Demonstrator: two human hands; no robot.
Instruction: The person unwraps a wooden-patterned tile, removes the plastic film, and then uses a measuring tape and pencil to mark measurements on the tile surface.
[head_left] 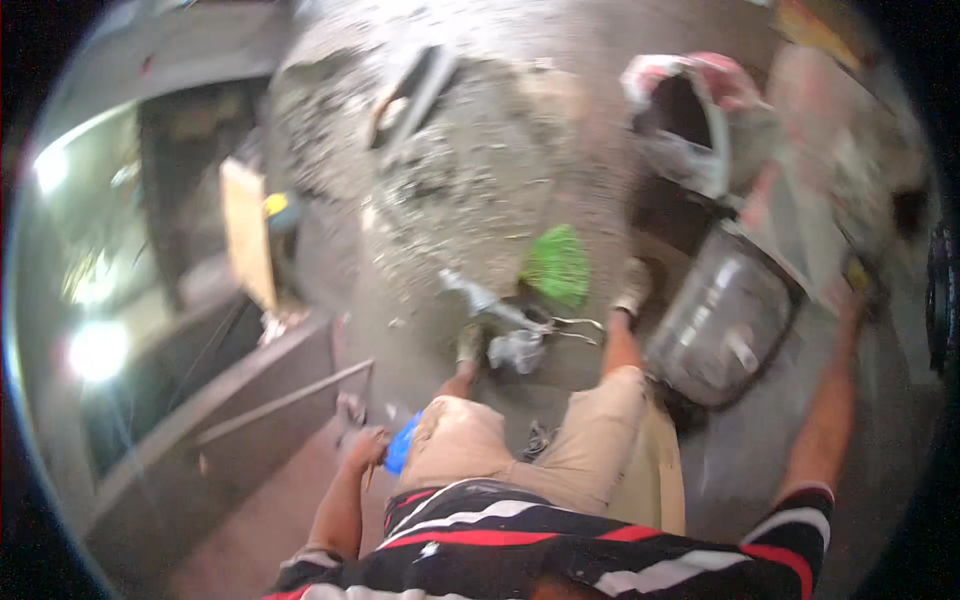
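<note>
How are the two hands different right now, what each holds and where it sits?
The left hand hangs low beside the thigh, closed around a blue object. The right hand is stretched out far from the body, blurred, near a grey tub; its grip can't be made out. Both arms are bare below striped sleeves.

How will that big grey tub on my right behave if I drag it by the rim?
The grey tub looks like thin plastic, so its rim may flex. It already leans, so it may tip. The right hand is at its rim; blur hides the grip.
</note>
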